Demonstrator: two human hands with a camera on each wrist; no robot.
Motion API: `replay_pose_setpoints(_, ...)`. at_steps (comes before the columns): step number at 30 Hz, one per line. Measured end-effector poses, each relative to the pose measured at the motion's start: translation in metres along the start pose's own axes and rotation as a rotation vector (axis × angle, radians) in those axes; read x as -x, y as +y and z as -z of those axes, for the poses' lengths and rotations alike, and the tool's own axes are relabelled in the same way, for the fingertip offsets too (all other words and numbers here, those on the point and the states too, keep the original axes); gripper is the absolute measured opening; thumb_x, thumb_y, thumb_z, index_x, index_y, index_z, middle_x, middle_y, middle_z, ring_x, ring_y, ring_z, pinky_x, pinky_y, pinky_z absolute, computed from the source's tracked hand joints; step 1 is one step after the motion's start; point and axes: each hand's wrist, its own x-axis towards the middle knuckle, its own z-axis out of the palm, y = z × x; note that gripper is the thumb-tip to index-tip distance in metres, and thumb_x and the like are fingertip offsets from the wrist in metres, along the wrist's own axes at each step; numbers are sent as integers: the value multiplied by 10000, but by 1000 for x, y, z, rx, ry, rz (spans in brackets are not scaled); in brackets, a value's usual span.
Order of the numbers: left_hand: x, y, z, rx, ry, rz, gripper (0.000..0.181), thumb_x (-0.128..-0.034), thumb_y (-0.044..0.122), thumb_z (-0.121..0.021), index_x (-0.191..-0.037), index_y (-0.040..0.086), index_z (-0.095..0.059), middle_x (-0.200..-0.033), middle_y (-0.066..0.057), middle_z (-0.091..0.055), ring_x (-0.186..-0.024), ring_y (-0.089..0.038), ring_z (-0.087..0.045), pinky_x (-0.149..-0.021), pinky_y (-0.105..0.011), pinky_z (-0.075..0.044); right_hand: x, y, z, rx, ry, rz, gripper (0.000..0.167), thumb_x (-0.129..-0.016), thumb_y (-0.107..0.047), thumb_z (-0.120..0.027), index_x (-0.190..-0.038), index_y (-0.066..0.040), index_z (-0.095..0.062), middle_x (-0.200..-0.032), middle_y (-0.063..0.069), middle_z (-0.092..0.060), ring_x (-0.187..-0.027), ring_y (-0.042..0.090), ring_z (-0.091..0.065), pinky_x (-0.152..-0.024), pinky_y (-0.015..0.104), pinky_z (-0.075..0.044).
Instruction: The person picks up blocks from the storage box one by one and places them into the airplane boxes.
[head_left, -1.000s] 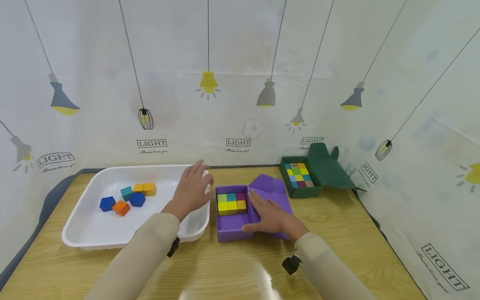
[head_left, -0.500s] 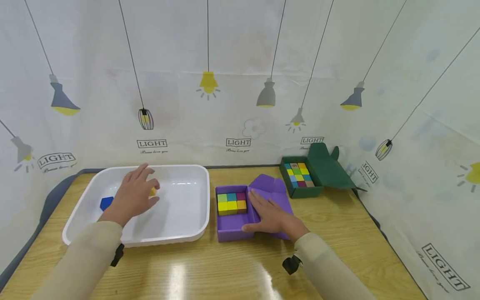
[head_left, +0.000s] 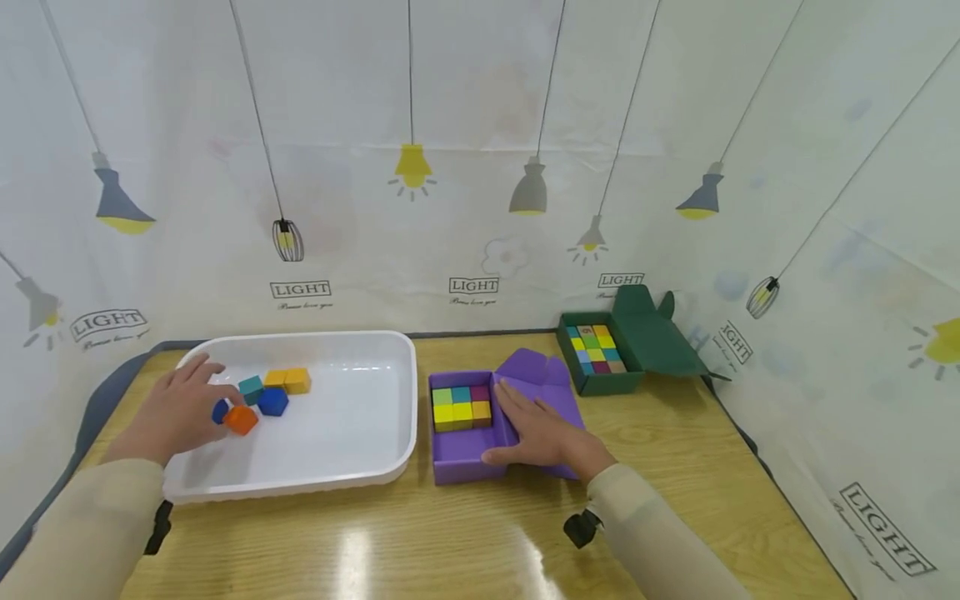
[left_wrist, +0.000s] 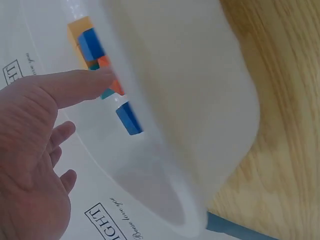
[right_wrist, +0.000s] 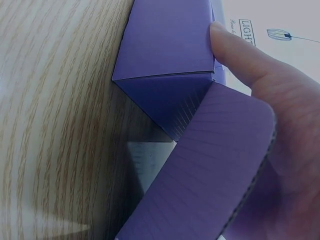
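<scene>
My left hand (head_left: 176, 412) hovers over the left side of the white tray (head_left: 337, 479), its thumb stretched out and its fingers loosely bent. Beside its fingers lies a blue cube (head_left: 219, 412), partly hidden in the head view. In the left wrist view that blue cube (left_wrist: 129, 119) sits apart from the hand. Close by are an orange cube (head_left: 242, 420), a teal cube (head_left: 251, 389), another blue cube (head_left: 273, 402) and two yellow-orange cubes (head_left: 297, 381). My right hand (head_left: 543, 433) rests on the purple box (head_left: 468, 473), fingers straight along its opened lid (head_left: 566, 400).
Inside the purple box, two rows of coloured cubes (head_left: 462, 414) fill the far part; its near part shows bare floor. Behind it, at the right, stands an opened green box (head_left: 611, 385) full of cubes. A printed backdrop (head_left: 375, 250) closes off the table's (head_left: 420, 550) far side.
My left hand has moved left, from the tray's right end across the cubes to the leftmost blue cube. The right hand keeps its place on the purple box.
</scene>
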Motion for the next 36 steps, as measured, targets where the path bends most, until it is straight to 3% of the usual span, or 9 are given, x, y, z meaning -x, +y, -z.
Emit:
replay_pose_setpoints(9,2,-1,-8,6,-25,-4,297,-723,162,-835,-1007,188,-753,-1358,-314,-449,-1339,-548,-196,-1065,-771,-171,0,-1,-1,10,-12,2,1102,-836,-681,-586,-1572,-121,15,-1664,50,31,-1546,228,-18,-1244,539,-114)
replay_pose_setpoints(19,1,4,-12,-44,-15,38,240,-757,90,-792,-991,129,-755,-1338,-349,-447,-1328,-559,-202,-1086,-748,-188,-2,-3,0,6,-10,-1,1096,-842,-656,-599,-1571,-114,13,-1664,51,31,-1547,230,-20,-1244,539,-116)
replay_pose_setpoints(27,0,3,-13,-14,-26,63,276,-719,107,-826,-986,124,-755,-1330,-351,-447,-1337,-560,-178,-1086,-756,-157,-1,-2,0,2,-3,-9,1100,-832,-671,-599,-1573,-122,1,-1665,39,16,-1546,219,-37,-1246,532,-121)
replay_pose_setpoints(36,0,4,-12,6,-31,50,326,-701,133,-841,-1014,104,-753,-1314,-336,-478,-1344,-553,-181,-1086,-756,-155,1,0,1,4,-4,-13,1096,-832,-674,-597,-1574,-135,2,-1665,28,20,-1546,212,-34,-1248,530,-111)
